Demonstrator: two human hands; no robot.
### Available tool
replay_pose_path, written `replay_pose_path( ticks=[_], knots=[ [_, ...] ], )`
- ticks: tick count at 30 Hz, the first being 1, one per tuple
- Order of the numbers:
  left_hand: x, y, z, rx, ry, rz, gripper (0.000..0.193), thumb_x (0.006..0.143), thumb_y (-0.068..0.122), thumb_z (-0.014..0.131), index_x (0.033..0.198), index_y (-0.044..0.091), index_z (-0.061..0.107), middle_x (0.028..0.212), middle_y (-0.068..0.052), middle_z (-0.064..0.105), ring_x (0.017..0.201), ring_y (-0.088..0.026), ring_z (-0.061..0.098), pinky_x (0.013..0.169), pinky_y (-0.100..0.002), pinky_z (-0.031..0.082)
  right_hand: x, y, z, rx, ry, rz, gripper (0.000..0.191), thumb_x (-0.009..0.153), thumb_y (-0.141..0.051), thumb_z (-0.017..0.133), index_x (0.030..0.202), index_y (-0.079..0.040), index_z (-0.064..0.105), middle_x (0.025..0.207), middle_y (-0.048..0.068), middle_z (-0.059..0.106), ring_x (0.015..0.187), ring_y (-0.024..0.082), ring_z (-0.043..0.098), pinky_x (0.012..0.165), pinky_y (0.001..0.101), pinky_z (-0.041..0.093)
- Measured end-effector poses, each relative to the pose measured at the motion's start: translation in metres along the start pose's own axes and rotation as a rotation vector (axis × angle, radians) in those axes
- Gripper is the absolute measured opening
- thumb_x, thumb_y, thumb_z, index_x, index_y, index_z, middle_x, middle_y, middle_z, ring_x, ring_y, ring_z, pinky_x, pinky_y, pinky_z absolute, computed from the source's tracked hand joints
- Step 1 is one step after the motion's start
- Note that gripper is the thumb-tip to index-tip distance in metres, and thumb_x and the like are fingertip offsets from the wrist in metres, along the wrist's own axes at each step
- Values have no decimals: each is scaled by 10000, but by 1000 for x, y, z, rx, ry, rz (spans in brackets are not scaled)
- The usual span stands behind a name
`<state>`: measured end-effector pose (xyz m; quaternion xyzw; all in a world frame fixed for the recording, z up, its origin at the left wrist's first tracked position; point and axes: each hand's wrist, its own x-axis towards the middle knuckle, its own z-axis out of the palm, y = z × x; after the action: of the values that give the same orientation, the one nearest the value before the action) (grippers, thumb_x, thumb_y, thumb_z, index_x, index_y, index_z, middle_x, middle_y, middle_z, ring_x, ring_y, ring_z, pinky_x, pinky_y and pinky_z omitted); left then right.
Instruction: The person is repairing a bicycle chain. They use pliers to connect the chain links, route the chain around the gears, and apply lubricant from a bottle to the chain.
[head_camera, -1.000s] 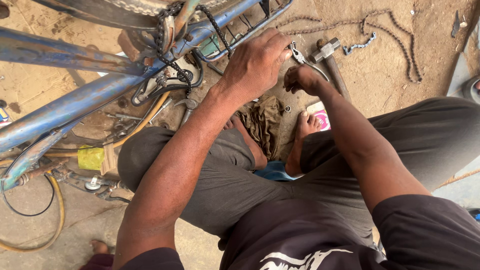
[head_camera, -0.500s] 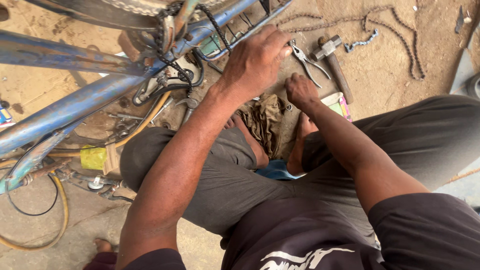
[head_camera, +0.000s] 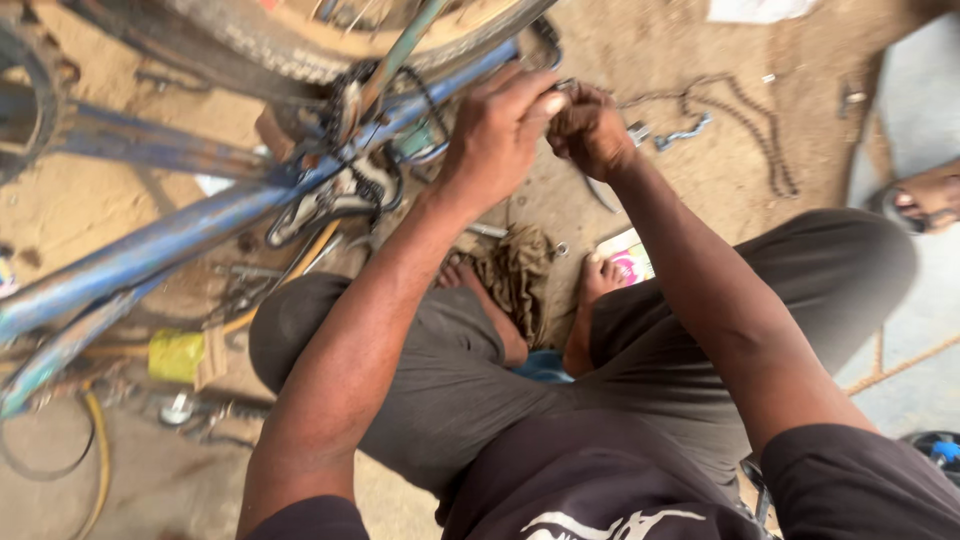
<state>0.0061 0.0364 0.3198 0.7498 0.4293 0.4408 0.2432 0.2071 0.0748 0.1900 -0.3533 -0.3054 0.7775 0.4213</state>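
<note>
A blue bicycle frame (head_camera: 200, 230) lies across the ground at my left, with its tyre (head_camera: 300, 40) and chain parts at the top. My left hand (head_camera: 500, 130) is at the frame's far end, fingers pinched on a small silver metal part (head_camera: 560, 90). Knuckle to knuckle beside it, my right hand (head_camera: 592, 135) is curled tight, its fingertips on the same part. What lies inside the right fist is hidden. I sit cross-legged in dark trousers, bare feet below the hands.
A loose bicycle chain (head_camera: 750, 120) and a small spanner (head_camera: 685, 130) lie on the dirt at top right. A brown rag (head_camera: 515, 270) and a coloured packet (head_camera: 630, 260) sit by my feet. A yellow object (head_camera: 175, 355) is at left. Another person's sandalled foot (head_camera: 925, 200) is at the right edge.
My right hand has risen from the ground near the pliers to meet my left hand at the frame's end. The left hand stayed on the frame.
</note>
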Motion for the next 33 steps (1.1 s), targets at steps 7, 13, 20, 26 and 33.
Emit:
replay_pose_path(
  ticks=[7,13,20,26,33],
  knots=[
    [18,19,-7,-313,48,-170,177,1042,141,644,1153,15,702,941,-88,725,707,-127,717,581,-260,620,-57,-130,83,-171,-80,-15,65,977,-60,656,1034,-43,631,841,46,606,711,133,567,589,274,450],
    [40,40,-16,-497,0,-292,157,1048,168,641,1092,40,720,856,-55,735,684,-103,707,592,-260,629,-83,-151,126,-584,-54,-160,320,1084,-179,654,1367,-38,699,928,60,735,572,66,472,468,223,360],
    [49,49,-55,-989,-113,-330,169,1008,173,765,991,6,747,836,-97,732,681,-146,680,561,-303,568,-97,-145,142,-504,-214,-431,415,1150,-206,578,1549,-95,545,948,50,737,709,44,574,559,197,424],
    [51,47,-70,-1177,-112,-425,224,947,191,831,1054,11,750,835,-107,725,639,-152,658,547,-310,551,-84,-146,158,-287,-323,-381,352,1146,-185,598,1475,-64,614,914,59,715,675,73,592,516,207,416],
    [55,35,-62,-1167,9,-412,262,981,193,838,1127,7,725,934,-94,709,715,-162,662,618,-343,580,-57,-147,160,-273,-173,-407,264,1130,-208,614,1308,-34,701,861,59,713,631,89,590,523,244,443]
  ],
)
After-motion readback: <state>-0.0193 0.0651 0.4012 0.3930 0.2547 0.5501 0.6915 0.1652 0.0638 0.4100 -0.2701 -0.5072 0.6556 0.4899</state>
